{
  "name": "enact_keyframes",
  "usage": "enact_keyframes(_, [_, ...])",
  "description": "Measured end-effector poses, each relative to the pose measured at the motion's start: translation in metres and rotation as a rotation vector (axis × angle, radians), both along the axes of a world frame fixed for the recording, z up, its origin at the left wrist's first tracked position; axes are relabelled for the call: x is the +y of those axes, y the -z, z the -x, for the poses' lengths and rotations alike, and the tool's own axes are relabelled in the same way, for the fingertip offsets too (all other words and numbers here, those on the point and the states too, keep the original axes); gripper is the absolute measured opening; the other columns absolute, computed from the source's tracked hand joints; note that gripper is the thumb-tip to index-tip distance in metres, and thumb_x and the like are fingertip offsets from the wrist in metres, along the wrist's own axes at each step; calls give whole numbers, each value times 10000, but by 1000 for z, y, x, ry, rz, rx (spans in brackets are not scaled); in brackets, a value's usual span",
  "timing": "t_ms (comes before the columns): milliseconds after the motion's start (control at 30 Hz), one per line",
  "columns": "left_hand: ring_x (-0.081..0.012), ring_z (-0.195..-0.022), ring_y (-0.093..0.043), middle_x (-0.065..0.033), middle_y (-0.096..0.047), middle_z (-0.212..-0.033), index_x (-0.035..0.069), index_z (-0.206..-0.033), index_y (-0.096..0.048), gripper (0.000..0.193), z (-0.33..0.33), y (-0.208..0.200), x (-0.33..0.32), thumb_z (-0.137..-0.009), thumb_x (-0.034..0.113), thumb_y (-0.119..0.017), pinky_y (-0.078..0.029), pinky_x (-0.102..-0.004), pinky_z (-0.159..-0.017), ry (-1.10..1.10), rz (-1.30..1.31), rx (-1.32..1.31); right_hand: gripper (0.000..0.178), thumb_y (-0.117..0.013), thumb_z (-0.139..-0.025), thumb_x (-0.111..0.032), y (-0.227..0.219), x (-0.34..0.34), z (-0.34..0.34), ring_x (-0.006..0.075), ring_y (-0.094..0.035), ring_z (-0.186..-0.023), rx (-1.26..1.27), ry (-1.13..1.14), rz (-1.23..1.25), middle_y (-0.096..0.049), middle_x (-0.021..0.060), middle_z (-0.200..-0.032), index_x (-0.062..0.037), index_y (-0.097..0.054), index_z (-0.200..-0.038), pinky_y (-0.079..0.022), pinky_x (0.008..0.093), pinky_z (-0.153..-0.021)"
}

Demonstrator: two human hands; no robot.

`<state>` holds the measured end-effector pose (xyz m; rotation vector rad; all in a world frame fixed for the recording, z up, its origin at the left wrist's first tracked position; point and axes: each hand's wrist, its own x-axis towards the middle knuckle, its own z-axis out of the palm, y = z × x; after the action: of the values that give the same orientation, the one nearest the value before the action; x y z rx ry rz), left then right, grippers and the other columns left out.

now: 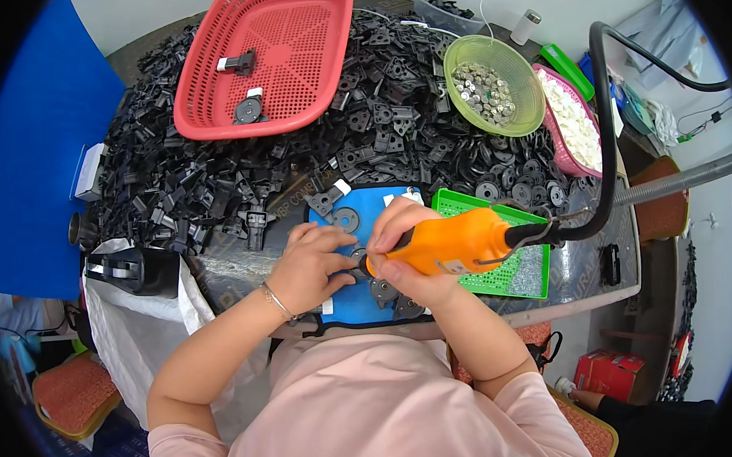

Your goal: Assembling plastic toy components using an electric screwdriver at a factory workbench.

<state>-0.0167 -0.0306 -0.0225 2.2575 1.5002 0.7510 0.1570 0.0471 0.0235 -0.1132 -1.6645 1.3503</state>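
Lying nearest, at five o'clock on the blue mat (349, 301), are black plates (383, 291), perhaps not finished. Just past them, the right hand (411, 259) has its fingers wrapped around an orange driver (459, 238), tip down by a black part (357, 272) mid-mat. The left hand (306, 269) curves its fingers there; whether they pinch, one cannot tell. Farther, from ten to one o'clock, the big black heap (164, 160) looks left to do. At eleven, two white-ended pieces (249, 110) in the red basket (290, 126) look done.
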Motion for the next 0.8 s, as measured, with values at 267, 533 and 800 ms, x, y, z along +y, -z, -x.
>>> enact_keyframes(267, [-223, -1114, -508, -10, -623, -1071, 135, -796, -705, 140, 0, 5, 3, -668, 181, -740, -304, -439, -985, 12, -7, -4, 209, -675, -755, -106, 0, -1, -5, 135, -531, -649, -22, 27, -53, -506, 101, -846, -30, -528, -881, -466, 235, -579])
enact_keyframes(533, [-244, -1065, -530, -23, -632, -1024, 141, -805, -696, 160, -2, 8, 4, -648, 141, -730, -322, -422, -959, -4, 15, -64, 208, -662, -747, -86, -6, -7, -12, 140, -535, -632, 2, -32, 108, -481, 101, -864, -25, -523, -890, -469, 250, -575])
enact_keyframes(800, [-233, -1066, -532, -28, -636, -1027, 116, -840, -672, 235, -3, 5, 6, -622, 121, -759, -320, -415, -970, -19, 75, -73, 207, -670, -744, -78, -4, -5, -6, 131, -541, -666, -37, -10, 39, -501, 94, -859, -34, -529, -890, -474, 239, -605])
